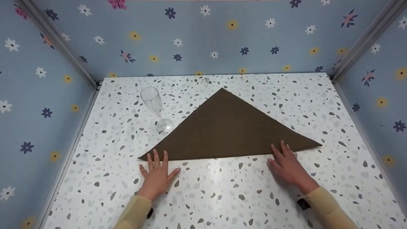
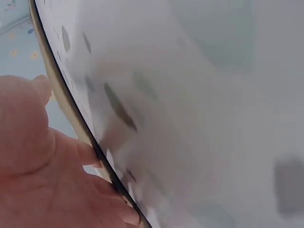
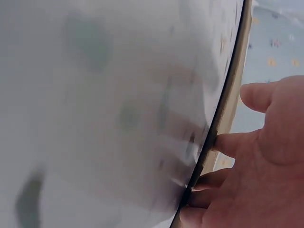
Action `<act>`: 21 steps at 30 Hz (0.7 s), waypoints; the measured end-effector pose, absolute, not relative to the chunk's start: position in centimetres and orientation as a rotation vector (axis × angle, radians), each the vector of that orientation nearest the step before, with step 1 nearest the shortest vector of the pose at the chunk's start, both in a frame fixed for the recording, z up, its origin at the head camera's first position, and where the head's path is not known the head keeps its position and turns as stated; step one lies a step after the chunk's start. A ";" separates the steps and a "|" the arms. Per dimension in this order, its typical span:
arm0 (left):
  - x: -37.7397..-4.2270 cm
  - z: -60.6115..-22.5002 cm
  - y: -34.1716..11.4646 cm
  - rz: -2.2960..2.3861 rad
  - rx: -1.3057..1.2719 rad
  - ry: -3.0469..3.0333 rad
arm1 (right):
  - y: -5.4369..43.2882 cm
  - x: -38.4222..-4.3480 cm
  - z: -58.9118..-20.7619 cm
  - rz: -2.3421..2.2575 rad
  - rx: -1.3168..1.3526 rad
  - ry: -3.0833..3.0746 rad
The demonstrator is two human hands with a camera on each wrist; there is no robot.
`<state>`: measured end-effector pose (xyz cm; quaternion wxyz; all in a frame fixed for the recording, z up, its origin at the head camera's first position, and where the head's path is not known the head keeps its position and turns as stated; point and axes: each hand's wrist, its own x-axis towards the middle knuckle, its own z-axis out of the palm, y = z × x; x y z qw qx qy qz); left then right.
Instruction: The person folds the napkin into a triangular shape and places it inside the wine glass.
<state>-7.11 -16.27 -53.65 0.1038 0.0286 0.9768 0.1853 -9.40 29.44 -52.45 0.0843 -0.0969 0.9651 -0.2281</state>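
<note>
A brown cloth napkin (image 1: pixel 222 127), folded into a large triangle, lies flat with its point toward the back wall and its long edge toward me. My left hand (image 1: pixel 156 178) is spread, its straight fingertips on the napkin near the left corner and its thumb out on the tabletop. At the right part of the long edge, my right hand (image 1: pixel 287 167) touches the cloth with extended fingers. Both wrist views look along the napkin's edge (image 2: pixel 102 156), with the fingers of the right hand (image 3: pixel 247 166) resting on it.
A clear champagne flute (image 1: pixel 154 101) lies or stands behind the napkin's left side, its foot (image 1: pixel 165 126) close to the slanted edge. The speckled white tabletop (image 1: pixel 216 194) is bordered by flowered blue walls (image 1: pixel 197 38) at the back and sides.
</note>
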 end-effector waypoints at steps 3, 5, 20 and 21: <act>-7.3 -53.5 -16.7 0.570 0.089 2.867 | 31.2 -9.6 -52.1 -0.684 -0.229 2.862; -7.4 -53.4 -16.9 0.575 0.089 2.860 | 32.4 -9.7 -51.9 -0.684 -0.189 2.859; -7.7 -53.6 -17.4 0.661 0.118 2.858 | 35.6 -9.9 -52.0 -0.599 -0.076 2.888; -7.8 -53.6 -17.4 0.665 0.118 2.858 | 35.6 -9.9 -51.9 -0.590 -0.070 2.890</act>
